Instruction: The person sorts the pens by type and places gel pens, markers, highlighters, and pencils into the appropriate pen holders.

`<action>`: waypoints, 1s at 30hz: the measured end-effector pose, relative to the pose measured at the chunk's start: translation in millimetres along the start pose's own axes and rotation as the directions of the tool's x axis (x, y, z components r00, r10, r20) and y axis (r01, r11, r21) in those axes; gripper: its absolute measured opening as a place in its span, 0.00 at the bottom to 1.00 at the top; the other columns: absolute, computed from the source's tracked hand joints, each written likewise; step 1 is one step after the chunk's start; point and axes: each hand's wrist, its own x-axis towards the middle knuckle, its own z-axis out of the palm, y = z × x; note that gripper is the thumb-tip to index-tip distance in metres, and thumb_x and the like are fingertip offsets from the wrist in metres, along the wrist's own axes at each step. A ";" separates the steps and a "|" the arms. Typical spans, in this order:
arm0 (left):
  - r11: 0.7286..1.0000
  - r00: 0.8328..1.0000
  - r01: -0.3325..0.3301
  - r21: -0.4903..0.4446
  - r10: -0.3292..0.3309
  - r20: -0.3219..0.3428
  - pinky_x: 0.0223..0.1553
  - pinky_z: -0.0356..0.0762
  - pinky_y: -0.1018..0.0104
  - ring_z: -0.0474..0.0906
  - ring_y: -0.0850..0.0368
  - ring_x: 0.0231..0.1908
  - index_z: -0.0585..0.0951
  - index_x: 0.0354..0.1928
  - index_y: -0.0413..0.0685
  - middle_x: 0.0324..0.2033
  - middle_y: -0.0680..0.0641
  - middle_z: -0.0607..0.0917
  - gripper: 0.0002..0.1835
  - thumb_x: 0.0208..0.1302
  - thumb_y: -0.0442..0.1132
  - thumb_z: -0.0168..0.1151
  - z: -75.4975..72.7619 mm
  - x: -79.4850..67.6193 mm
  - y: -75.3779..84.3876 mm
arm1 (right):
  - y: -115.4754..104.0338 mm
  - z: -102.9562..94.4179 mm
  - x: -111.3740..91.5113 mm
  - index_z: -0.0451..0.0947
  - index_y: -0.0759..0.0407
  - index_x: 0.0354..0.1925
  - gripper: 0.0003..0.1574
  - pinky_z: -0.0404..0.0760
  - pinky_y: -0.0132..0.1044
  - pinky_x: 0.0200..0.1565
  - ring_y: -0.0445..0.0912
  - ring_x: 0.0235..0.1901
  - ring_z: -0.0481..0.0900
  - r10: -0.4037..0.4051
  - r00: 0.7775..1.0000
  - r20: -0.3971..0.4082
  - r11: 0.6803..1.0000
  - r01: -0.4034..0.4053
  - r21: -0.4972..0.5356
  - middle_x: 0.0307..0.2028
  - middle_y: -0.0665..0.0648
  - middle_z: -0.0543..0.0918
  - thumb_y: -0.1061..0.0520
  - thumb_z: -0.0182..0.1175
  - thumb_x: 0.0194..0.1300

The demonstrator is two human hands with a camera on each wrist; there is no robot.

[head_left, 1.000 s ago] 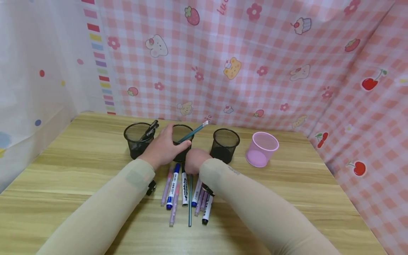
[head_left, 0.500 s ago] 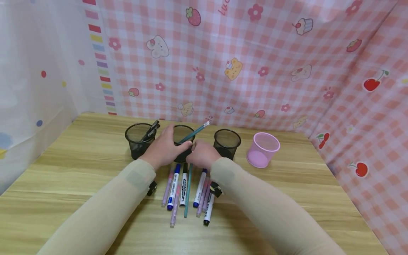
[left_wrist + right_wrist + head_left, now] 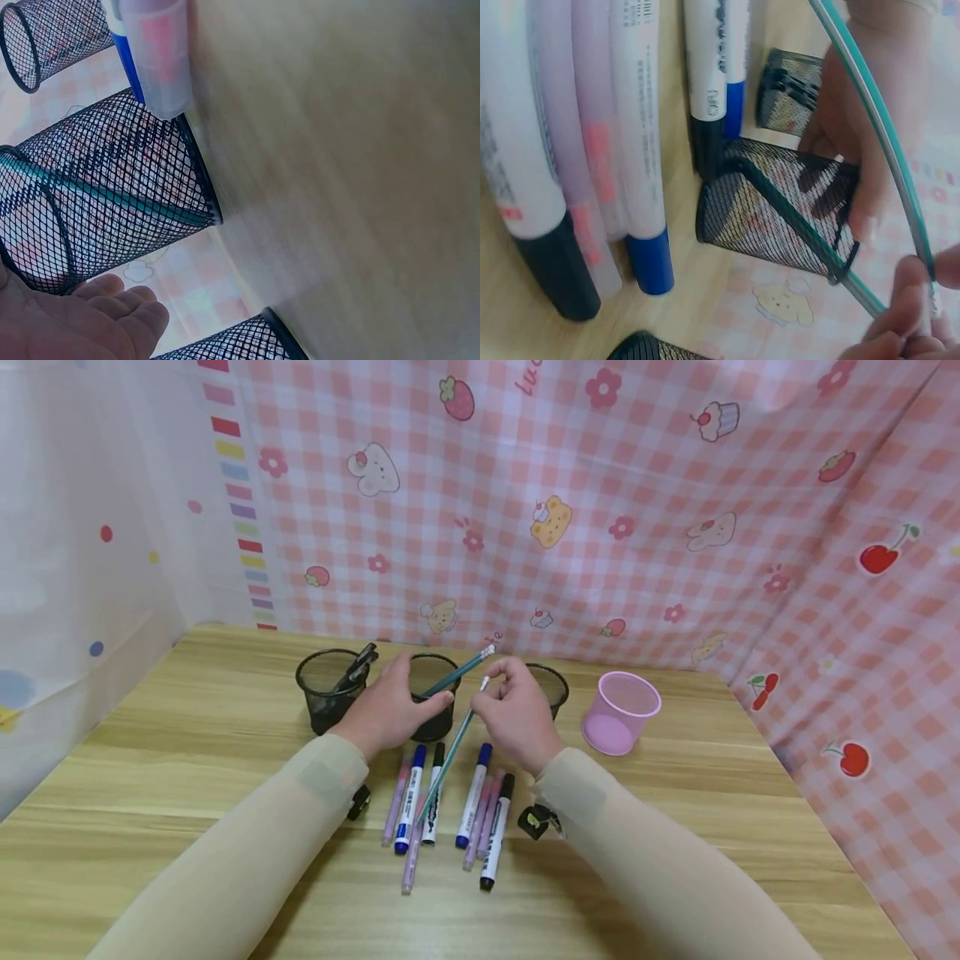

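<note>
My right hand (image 3: 517,710) pinches a teal pencil (image 3: 454,745) near its white eraser end. The pencil slants down to the left, its lower end over the markers. My left hand (image 3: 392,708) grips the second black mesh pen cup (image 3: 433,723) from the left, thumb at the front of the rim. Inside that cup leans another teal pencil (image 3: 467,667), eraser end up; the mesh shows its shaft in the left wrist view. Below the hands lie white markers with blue caps (image 3: 471,802) or black caps (image 3: 497,835), and several lilac pens (image 3: 410,860).
On the far left a black mesh cup (image 3: 318,714) contains black pens (image 3: 356,667). Behind my right hand stands a third black cup (image 3: 553,681), partly hidden. A pink mesh cup (image 3: 611,735) is at the right end of the row. Checked cloth (image 3: 637,468) hangs behind the table.
My right hand has drawn up and to the right, lifting the teal pencil from between the markers and tilting it. My left hand has stayed at the cup.
</note>
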 end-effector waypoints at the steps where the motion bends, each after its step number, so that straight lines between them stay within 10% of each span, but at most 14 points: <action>1: 1.000 1.000 0.002 0.000 -0.002 0.001 0.76 0.62 0.34 0.56 0.35 0.80 0.42 0.86 0.49 0.84 0.39 0.51 0.60 0.69 0.75 0.56 0.0 0.0 -0.1 | 0.5 -2.0 -0.6 0.71 0.54 0.53 0.19 0.66 0.34 0.22 0.42 0.17 0.65 -0.027 0.999 -0.035 0.999 0.028 0.038 0.21 0.48 0.74 0.64 0.59 0.65; 11: 1.000 1.000 -0.002 0.008 0.002 -0.012 0.76 0.61 0.34 0.55 0.35 0.80 0.43 0.86 0.49 0.84 0.39 0.51 0.58 0.69 0.74 0.56 1.0 0.9 -1.5 | 9.3 -13.4 5.6 0.67 0.55 0.46 0.17 0.70 0.29 0.28 0.37 0.24 0.71 -0.179 0.930 -0.320 0.916 0.277 0.290 0.24 0.48 0.76 0.71 0.57 0.65; 30: 1.000 1.000 -0.003 0.015 0.003 -0.010 0.75 0.63 0.34 0.57 0.34 0.79 0.43 0.86 0.47 0.84 0.38 0.51 0.59 0.69 0.73 0.58 0.2 -0.9 0.9 | 6.3 -34.2 16.9 0.67 0.57 0.47 0.16 0.67 0.27 0.27 0.37 0.24 0.70 -0.112 0.794 -0.598 0.818 0.415 0.397 0.26 0.46 0.77 0.70 0.59 0.67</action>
